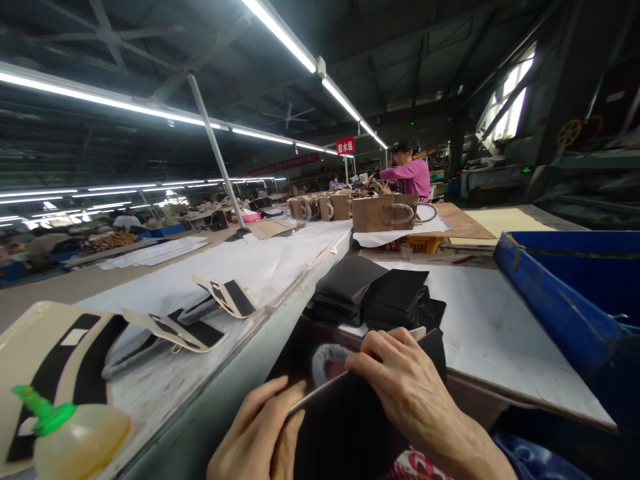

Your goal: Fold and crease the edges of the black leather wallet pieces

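A black bag piece (345, 427) with a pale upper edge is held up close in front of me. My left hand (265, 427) pinches that edge at its left end, thumb on the near side and fingers behind. Further right, my right hand (410, 387) is closed on the same edge, its fingers bent over the top. Behind the edge, between both hands, a curved handle (320, 363) in clear wrapping shows. Stacks of black panels (350, 280) lie just beyond my right hand. The lower part of the bag piece runs out of view.
Left, a squeeze bottle (80, 437) with a green nozzle stands by cream-and-black bag pieces (175, 330) on the white-covered table (280, 260). A blue bin (550, 300) is at the right. Beyond are brown bags (375, 213) and a person in a pink top (415, 177).
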